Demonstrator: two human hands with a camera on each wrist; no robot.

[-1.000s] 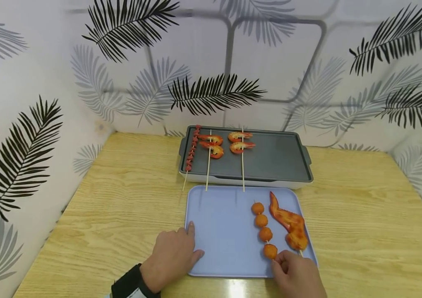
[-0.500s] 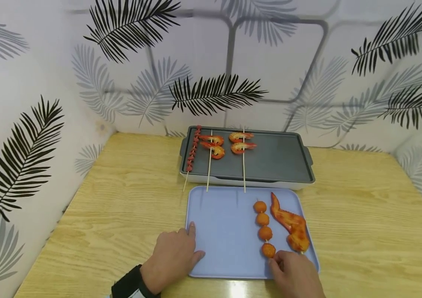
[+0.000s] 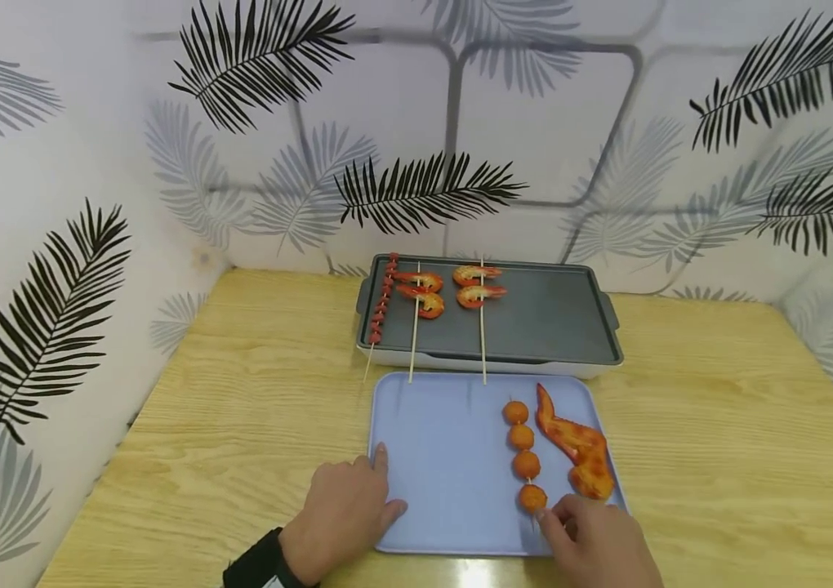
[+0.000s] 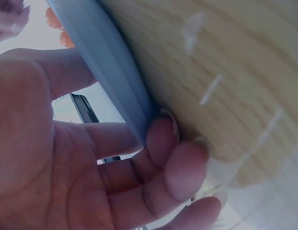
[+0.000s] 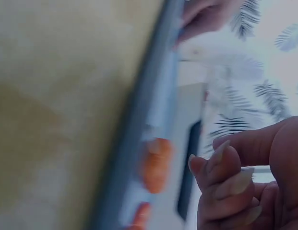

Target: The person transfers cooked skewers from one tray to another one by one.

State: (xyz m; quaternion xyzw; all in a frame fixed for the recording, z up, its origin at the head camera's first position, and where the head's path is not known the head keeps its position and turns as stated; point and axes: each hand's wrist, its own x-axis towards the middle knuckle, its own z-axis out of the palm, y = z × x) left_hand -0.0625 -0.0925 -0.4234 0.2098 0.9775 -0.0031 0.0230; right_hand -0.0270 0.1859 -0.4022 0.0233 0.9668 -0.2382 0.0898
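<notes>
My left hand [image 3: 346,502] grips the left rim of the pale blue tray [image 3: 438,465], thumb and straight index finger over its inner side. In the left wrist view the other fingers [image 4: 187,167] curl at the tray's outside. At the tray's right front is my right hand [image 3: 600,539], thumb and fingertips together, just right of the thin stick of an orange ball skewer [image 3: 527,465]. That stick's lower end shows free of the fingers. Nothing shows between the curled fingers [image 5: 225,191] in the right wrist view. A chicken wing [image 3: 574,441] lies farther right, its stick hidden by my hand.
Behind the tray stands a dark grill plate [image 3: 541,318]. A red-piece skewer [image 3: 381,302] and two shrimp skewers [image 3: 420,302] lie on its left half, sticks jutting over the front. Wood tabletop [image 3: 718,425] surrounds everything, and a leaf-patterned wall covering [image 3: 519,122] rises behind.
The ball skewer has turned slightly, its lower end swinging left, and its stick end now shows beside my right fingertips. My left hand stays on the tray. The head view has tipped slightly.
</notes>
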